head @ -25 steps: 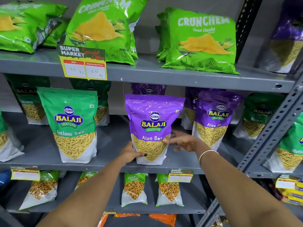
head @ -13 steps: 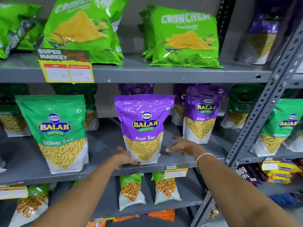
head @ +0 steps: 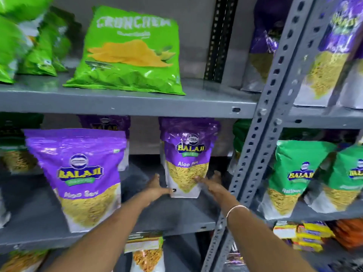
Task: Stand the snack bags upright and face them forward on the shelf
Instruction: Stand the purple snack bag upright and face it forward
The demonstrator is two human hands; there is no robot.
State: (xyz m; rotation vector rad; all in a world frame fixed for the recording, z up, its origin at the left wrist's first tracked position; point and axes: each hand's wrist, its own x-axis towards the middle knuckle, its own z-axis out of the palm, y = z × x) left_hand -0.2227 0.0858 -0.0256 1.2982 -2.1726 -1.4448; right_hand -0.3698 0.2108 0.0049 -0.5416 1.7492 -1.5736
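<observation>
Head view: both hands reach to the back purple bag (head: 186, 160) on the middle shelf (head: 176, 213). The left hand (head: 157, 188) presses its lower left corner, thumb on the front; the right hand (head: 211, 183) cups its lower right edge. This two-sided grip likely squares the bag forward. It stands upright, label outward, behind and right of the front purple bag (head: 82, 173).

Bare shelf (head: 149, 213) between 2 purple bags (head: 84, 179) (head: 186, 160) — open passage, slotted upright post (head: 261, 146) blocking right side
</observation>
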